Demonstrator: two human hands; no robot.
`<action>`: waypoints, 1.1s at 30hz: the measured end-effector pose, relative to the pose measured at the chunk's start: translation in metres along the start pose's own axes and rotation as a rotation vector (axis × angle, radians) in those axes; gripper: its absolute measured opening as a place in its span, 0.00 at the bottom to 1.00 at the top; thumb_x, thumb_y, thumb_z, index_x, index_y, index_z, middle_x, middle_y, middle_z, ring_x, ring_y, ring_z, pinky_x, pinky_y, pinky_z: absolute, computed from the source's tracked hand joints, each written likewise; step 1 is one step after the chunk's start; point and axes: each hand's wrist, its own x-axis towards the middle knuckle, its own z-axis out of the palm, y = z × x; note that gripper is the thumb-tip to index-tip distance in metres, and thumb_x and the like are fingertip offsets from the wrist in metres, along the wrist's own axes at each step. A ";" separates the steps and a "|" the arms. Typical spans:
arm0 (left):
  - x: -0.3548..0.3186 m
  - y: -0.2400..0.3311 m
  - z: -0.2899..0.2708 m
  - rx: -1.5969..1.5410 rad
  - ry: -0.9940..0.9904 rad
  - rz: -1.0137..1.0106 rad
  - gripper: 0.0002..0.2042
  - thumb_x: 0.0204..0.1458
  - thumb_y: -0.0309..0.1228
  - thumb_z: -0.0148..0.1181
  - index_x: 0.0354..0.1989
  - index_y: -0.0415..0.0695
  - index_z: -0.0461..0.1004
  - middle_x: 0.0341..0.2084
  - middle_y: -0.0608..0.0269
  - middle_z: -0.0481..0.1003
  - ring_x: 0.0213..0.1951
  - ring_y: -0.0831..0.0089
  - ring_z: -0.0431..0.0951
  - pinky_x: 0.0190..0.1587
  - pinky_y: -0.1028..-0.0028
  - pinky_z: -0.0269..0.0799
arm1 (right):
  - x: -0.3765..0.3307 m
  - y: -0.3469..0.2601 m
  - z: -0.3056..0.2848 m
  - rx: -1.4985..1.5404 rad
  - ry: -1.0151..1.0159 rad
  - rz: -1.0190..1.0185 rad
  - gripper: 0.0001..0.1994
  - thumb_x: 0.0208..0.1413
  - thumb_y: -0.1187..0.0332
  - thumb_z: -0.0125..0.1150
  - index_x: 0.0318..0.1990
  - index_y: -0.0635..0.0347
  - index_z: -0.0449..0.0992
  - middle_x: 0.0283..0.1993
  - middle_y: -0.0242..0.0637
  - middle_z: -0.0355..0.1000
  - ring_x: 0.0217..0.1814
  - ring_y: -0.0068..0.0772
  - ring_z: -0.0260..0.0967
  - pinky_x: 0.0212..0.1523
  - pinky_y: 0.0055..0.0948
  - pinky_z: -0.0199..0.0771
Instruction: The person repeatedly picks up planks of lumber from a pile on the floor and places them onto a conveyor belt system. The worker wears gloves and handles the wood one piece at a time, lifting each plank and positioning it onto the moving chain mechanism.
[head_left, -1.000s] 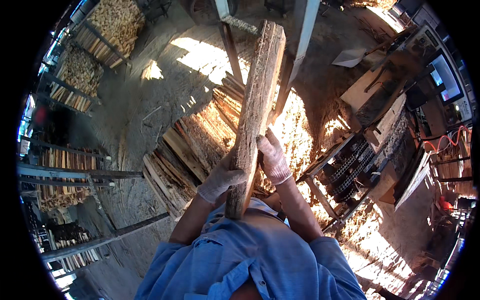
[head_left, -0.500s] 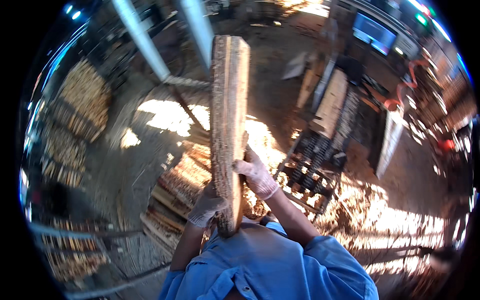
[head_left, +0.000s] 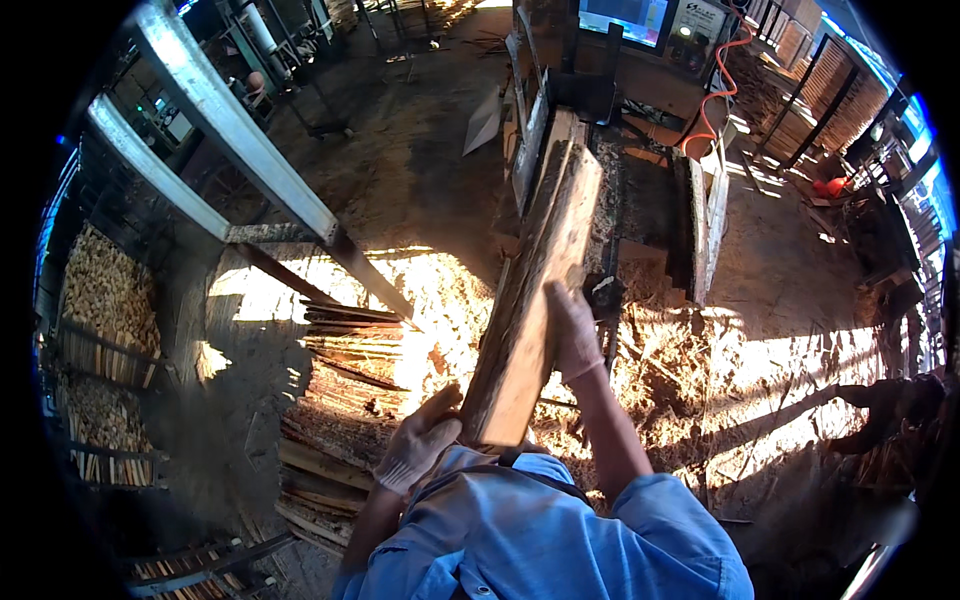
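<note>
Through the head camera I count two gloved hands and one beam [head_left: 545,300], slanting up from just in front of the shirt [head_left: 560,525]: my right hand [head_left: 573,335] has its grip around the right edge, while my left hand [head_left: 416,445] is at the lower left edge, its grip too hidden to tell. I also count two posts [head_left: 245,125] at upper left, one hose [head_left: 712,105] and one screen [head_left: 625,18].
</note>
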 end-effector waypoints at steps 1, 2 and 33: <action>-0.010 -0.015 -0.008 -0.073 0.056 -0.066 0.26 0.63 0.27 0.61 0.68 0.34 0.64 0.58 0.56 0.75 0.52 0.72 0.77 0.55 0.73 0.74 | 0.017 -0.013 -0.015 -0.077 0.044 -0.035 0.32 0.58 0.56 0.71 0.63 0.67 0.67 0.53 0.43 0.75 0.55 0.36 0.73 0.59 0.31 0.75; -0.021 -0.029 -0.019 -0.143 0.125 -0.130 0.26 0.62 0.26 0.61 0.68 0.34 0.64 0.57 0.56 0.75 0.51 0.72 0.77 0.54 0.73 0.74 | 0.032 -0.030 -0.022 -0.157 0.052 -0.031 0.30 0.58 0.56 0.71 0.60 0.66 0.69 0.51 0.41 0.76 0.51 0.33 0.75 0.55 0.30 0.77; -0.109 -0.145 -0.064 -0.441 0.743 -0.439 0.13 0.64 0.36 0.58 0.53 0.44 0.74 0.36 0.61 0.77 0.36 0.66 0.79 0.38 0.67 0.79 | 0.283 -0.093 -0.031 -0.762 0.062 -0.109 0.37 0.47 0.56 0.77 0.58 0.68 0.66 0.52 0.52 0.76 0.54 0.47 0.77 0.53 0.40 0.78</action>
